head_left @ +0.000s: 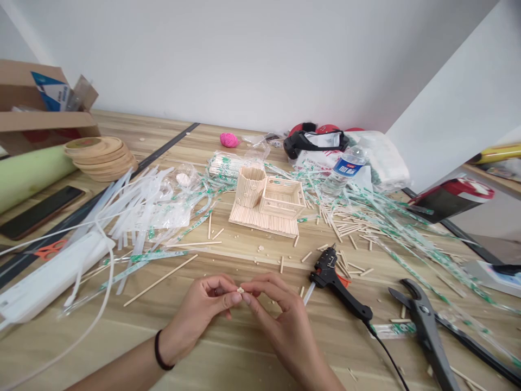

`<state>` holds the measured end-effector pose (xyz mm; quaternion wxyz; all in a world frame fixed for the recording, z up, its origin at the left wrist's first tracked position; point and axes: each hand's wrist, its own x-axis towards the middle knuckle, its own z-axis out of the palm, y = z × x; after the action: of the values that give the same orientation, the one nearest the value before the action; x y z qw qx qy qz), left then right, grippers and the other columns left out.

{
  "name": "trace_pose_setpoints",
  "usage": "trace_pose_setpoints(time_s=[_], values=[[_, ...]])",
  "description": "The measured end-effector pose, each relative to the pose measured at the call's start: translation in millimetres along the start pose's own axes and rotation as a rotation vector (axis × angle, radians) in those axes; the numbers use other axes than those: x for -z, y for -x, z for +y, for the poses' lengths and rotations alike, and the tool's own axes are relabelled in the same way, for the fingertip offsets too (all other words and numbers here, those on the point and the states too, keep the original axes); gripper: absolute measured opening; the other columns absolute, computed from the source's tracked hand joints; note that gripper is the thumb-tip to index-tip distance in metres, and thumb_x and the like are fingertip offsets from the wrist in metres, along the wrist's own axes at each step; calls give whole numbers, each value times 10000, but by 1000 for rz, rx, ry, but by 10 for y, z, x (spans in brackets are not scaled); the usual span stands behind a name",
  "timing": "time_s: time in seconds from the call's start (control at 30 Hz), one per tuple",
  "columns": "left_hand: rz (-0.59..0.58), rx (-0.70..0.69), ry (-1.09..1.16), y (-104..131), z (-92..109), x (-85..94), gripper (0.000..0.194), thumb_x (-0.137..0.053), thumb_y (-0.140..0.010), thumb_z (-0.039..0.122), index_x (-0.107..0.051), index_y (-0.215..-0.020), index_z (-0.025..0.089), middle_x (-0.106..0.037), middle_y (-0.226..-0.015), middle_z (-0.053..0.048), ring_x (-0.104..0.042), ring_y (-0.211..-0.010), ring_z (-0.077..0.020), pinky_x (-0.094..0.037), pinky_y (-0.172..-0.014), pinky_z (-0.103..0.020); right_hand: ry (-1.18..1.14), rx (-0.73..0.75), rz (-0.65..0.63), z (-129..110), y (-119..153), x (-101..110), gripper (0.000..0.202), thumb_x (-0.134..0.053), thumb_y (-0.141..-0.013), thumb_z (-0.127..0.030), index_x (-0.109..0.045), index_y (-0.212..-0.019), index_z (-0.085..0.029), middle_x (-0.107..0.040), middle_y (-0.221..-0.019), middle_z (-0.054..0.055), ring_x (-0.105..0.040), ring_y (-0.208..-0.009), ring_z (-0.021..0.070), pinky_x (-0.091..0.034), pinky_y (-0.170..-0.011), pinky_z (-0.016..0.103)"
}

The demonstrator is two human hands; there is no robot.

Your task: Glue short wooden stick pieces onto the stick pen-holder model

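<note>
Pale wood-grain tabletop [220, 353] spreads beneath our hands, with a grey-white wall [244, 60] rising beyond it. Our left hand [205, 298] and right hand [280, 309] meet at the fingertips, together pinching one small pale wooden piece [240, 290] between thumbs and fingers. We make out a lumpy, flower-like edge on it, but it is so small and so covered by our fingertips that we cannot tell which way it points or find a long axis. Straight beyond the grip sits the stick model [266, 225]: its flat base lies lengthwise from left to right, the right end slanting slightly toward us, with an upright round cup [249, 189] on the left and an open crate [283, 205] on the right. Right of the grip, the glue gun [325, 269] aims its nozzle away from us; its cord leaves through the lower edge of our view. Farther right, we see pliers [424, 310] with their handle ends cut off, as are our forearms.
</note>
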<state>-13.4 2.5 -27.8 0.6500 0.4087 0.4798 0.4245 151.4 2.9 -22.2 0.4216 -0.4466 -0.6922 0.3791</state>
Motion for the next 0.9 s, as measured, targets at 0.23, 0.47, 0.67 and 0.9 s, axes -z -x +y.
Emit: trace_pose_setpoints(time_s=[0.23, 0.47, 0.67, 0.9], values=[[-2, 6, -13, 10, 13, -17, 210, -752, -682, 324, -684, -618, 136, -589, -652, -9, -512, -593, -115, -425, -481, -182, -7, 15, 10, 8, -10, -6, 99, -638, -819, -185, -712, -838, -248, -669, -795, 7, -630, -760, 157, -491, -691, 267], [-13, 27, 16, 26, 9, -11, 254, -757, -675, 343, -651, -567, 139, -578, -611, -3, -498, -559, -109, -413, -457, -178, 17, 24, 15, 13, -14, -2, 105, -650, -803, -170, -723, -815, -245, -677, -783, 16, -636, -757, 172, -498, -680, 281], [-2, 45, 25, 13, 15, -2, 246, -726, -719, 377, -707, -669, 137, -626, -626, -23, -535, -582, -119, -426, -477, -180, 51, 32, 46, 77, -3, -8, 120, -646, -814, -196, -733, -871, -257, -687, -825, 39, -640, -793, 195, -511, -699, 308], [-14, 100, 108, 16, 17, 13, 239, -754, -692, 379, -706, -683, 145, -629, -639, -15, -542, -614, -113, -415, -476, -156, 81, 46, 41, 55, 9, -7, 129, -627, -832, -199, -728, -883, -261, -690, -827, 33, -641, -798, 190, -516, -714, 309]])
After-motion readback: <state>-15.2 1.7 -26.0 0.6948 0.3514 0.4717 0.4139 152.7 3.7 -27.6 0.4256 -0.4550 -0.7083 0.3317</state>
